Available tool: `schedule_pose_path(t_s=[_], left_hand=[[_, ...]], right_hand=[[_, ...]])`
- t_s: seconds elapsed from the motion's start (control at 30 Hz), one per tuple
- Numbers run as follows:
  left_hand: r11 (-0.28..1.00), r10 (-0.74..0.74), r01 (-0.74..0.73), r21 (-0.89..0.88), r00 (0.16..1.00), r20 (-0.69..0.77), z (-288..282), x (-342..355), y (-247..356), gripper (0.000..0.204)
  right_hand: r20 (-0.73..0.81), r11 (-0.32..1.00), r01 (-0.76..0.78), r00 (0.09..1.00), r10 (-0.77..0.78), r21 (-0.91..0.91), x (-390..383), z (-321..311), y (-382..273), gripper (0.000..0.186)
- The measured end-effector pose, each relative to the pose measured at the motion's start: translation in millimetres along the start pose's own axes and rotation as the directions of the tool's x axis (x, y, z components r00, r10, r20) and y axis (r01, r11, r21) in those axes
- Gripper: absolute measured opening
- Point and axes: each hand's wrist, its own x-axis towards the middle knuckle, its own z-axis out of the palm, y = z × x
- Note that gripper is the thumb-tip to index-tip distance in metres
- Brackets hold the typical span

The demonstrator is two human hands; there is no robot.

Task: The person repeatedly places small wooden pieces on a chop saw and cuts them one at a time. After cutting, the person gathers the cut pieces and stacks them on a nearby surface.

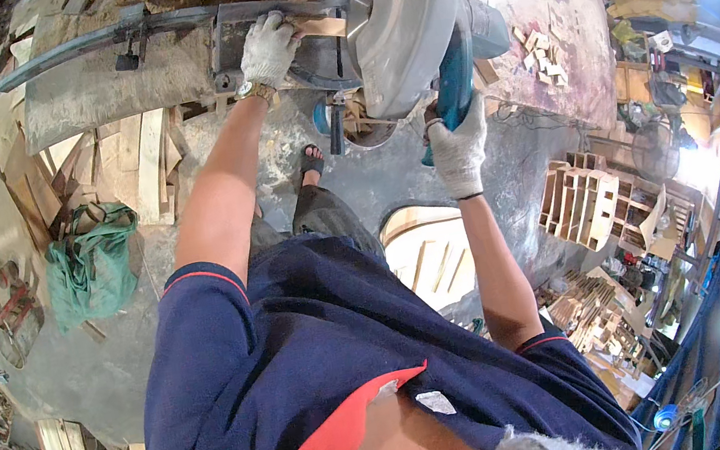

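A miter saw [404, 29] with a broad grey blade guard stands in front of me. My right hand [462, 154], in a white knit glove, is wrapped round the saw's teal handle [454, 83]. My left hand [268, 51], gloved too and with a watch at the wrist, is closed on a short wooden piece [321, 27] lying on the saw's base. The piece points toward the guard, just left of it. Whether the blade touches the wood is hidden by the guard.
A long metal fence rail [87, 49] runs left from the saw. Small cut blocks [543, 55] lie on the worktop at right. Boards [151, 168] and a green sack [95, 262] are at left. Wooden racks [580, 201] stand on the right; my foot [311, 165] shows below the saw.
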Motion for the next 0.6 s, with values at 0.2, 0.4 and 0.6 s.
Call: schedule_pose_path(t_s=[0.2,0.4,0.6], left_hand=[[0.998,-0.024,0.020,0.052,0.996,0.082,-7.1,9.1,-1.7,0.025],[0.995,-0.063,0.053,0.086,0.991,0.122,-0.9,8.8,-3.8,0.026],[0.998,0.029,-0.028,0.051,1.000,-0.003,1.0,9.2,-8.4,0.024]], right_hand=[[-0.071,0.997,0.068,0.995,-0.071,-0.042,1.2,38.5,59.8,0.060],[-0.076,0.999,0.019,0.997,-0.015,0.048,-5.7,51.2,84.2,0.074],[-0.077,0.998,-0.023,0.997,0.027,0.053,-2.0,68.3,69.9,0.084]])
